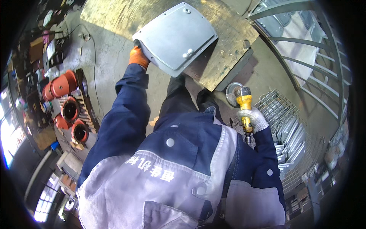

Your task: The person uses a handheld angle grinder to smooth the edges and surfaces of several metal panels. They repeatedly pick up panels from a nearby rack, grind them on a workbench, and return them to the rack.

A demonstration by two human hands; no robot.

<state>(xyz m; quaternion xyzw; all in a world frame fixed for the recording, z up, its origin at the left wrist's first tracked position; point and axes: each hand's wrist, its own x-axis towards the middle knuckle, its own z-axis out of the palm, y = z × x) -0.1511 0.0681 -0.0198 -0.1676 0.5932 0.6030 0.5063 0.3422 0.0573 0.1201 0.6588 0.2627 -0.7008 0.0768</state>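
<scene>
My left hand [138,57], in an orange glove, grips the near-left corner of a grey metal panel [176,37] with rounded corners. The panel is tilted up over a worn wooden workbench [223,49]. My right hand [253,118], in a white glove, holds a yellow angle grinder [243,102] low at my right side, its disc [231,94] pointing toward the bench edge. The grinder is apart from the panel. My blue and grey work jacket fills the lower middle of the view.
Orange round housings [63,86] lie stacked on pallets at the left. A wire cage [284,126] with several grey metal panels stands at the right. A grey metal rack [305,57] runs along the upper right. Concrete floor [106,65] lies between the bench and the pallets.
</scene>
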